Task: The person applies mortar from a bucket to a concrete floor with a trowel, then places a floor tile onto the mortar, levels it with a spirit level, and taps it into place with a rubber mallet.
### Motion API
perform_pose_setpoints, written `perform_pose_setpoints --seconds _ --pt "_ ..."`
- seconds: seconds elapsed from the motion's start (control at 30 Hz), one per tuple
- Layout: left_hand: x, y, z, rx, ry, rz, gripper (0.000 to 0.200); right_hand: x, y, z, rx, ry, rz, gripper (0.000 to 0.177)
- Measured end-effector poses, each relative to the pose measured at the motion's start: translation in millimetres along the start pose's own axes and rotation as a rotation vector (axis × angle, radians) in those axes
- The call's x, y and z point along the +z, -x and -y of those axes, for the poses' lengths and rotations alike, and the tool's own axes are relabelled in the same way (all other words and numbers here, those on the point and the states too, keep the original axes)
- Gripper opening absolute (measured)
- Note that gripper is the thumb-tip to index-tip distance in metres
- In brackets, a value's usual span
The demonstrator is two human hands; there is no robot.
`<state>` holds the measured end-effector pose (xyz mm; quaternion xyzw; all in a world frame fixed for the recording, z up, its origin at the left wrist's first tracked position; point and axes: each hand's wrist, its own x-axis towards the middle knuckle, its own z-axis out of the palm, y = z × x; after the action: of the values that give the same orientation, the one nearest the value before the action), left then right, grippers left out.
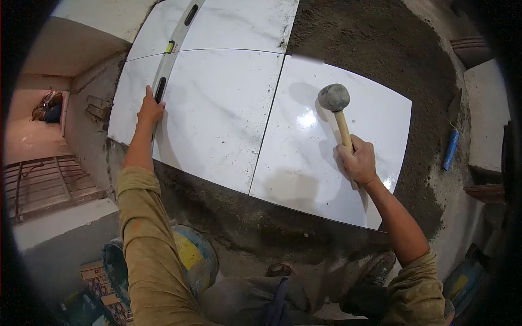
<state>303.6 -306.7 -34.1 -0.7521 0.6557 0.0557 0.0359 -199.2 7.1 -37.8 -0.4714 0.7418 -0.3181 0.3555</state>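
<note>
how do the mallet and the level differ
The mallet has a rounded grey head on a pale handle; the level is a long, straight bar with a yellow-green vial.
The mallet is gripped in the right hand; the level lies across tiles, the left hand at it.
Both are hand tools.

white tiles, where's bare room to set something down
The near middle tile is free, if gritty, between the spirit level and the dark joint. Crowded: around the level and left hand, and under the rubber mallet and right hand.
</note>
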Motion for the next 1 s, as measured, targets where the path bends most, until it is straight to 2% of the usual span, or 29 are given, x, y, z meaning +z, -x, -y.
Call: perform_pose_setpoints --seconds 0.07,0.1,0.17,0.2,0.23,0.3,0.33,0.4,0.43,0.53,0.57,0.63,0.67,0.7,0.77,0.8,0.87,0.9,0.93,1.0 --pt "-4.3 -2.9 -11.9 -0.135 -0.188 0.087 0.099 1.2 -0.3 -1.6 -0.022 0.027 0.003 0.028" --pt "-0.3 0.0 -15.3 -0.136 -0.186 0.083 0.099 1.8 -0.4 -2.8 -0.018 0.017 0.001 0.028" --pt "13.2 7.9 -26.7 -0.009 -0.398 -0.238 0.096 -0.5 -0.5 -1.6 -0.018 0.013 -0.003 0.028" --pt "18.6 13.0 -36.0 0.065 -0.363 -0.237 0.086 -1.4 0.0 0.7 -0.003 0.018 0.003 0.028" --pt "31.2 17.6 -41.6 0.059 -0.358 -0.243 0.086 -1.8 -0.3 2.7 0.007 0.022 0.007 0.028" --pt "58.4 31.7 -55.3 0.326 -0.446 -0.1 0.058 0.5 -0.5 -2.1 0.013 0.028 -0.001 0.028" --pt "34.4 59.6 -100.3 0.105 -0.237 0.044 0.056 1.9 0.0 -4.3 0.025 0.034 -0.001 0.028" --pt "38.5 73.4 -105.5 0.083 -0.102 -0.024 0.068 4.8 1.9 -2.2 -0.017 0.021 -0.013 0.027" --pt "38.4 73.0 -107.2 0.051 -0.036 0.034 0.07 6.5 3.4 -1.2 -0.033 -0.002 -0.048 0.026" --pt "44.8 69.1 -118.0 -0.07 -0.042 0.019 0.061 8.5 0.1 -16.2 -0.076 -0.002 -0.031 0.025" --pt "40.6 72.6 -122.0 -0.089 -0.019 0.022 0.056 8.4 -0.9 -15.5 -0.114 0.001 -0.008 0.025" --pt "32.9 83.6 -131.4 -0.093 0.038 0.12 0.046 8.7 0.1 -14.5 -0.011 -0.06 0.033 0.025" --pt "47.2 86.9 -128.5 -0.049 0.066 0.075 0.048 12.0 -0.5 -18.8 -0.106 -0.041 -0.006 0.023" --pt "34.2 103.1 -126.7 -0.009 0.047 0.11 0.046 11.3 0.6 -15.6 -0.133 -0.035 0.004 0.023" --pt "-18.3 117.8 -122.7 0.034 -0.109 0.472 0.042 8.4 2.8 -10.7 -0.087 -0.027 0.024 0.024" --pt "-23.8 123.7 -115.4 -0.004 -0.017 0.468 0.04 11.7 -0.7 -23.2 -0.019 -0.164 0.055 0.023" --pt "-25.0 124.3 -98.8 -0.055 0.144 0.406 0.04 10.9 2.0 -17.0 -0.024 -0.183 0.042 0.023" --pt "73.9 54.8 -64.9 0.096 0.052 0.259 0.037 11.0 3.0 -18.1 -0.019 -0.178 0.025 0.023" --pt "37.8 107.6 -54.3 0.0 0.562 -0.047 0.031 12.2 -1.2 -25.5 -0.054 -0.142 -0.001 0.024" --pt "29.1 126.2 -25.0 -0.118 0.393 -0.395 0.023 10.4 -1.4 -27.5 -0.129 -0.08 -0.037 0.026"
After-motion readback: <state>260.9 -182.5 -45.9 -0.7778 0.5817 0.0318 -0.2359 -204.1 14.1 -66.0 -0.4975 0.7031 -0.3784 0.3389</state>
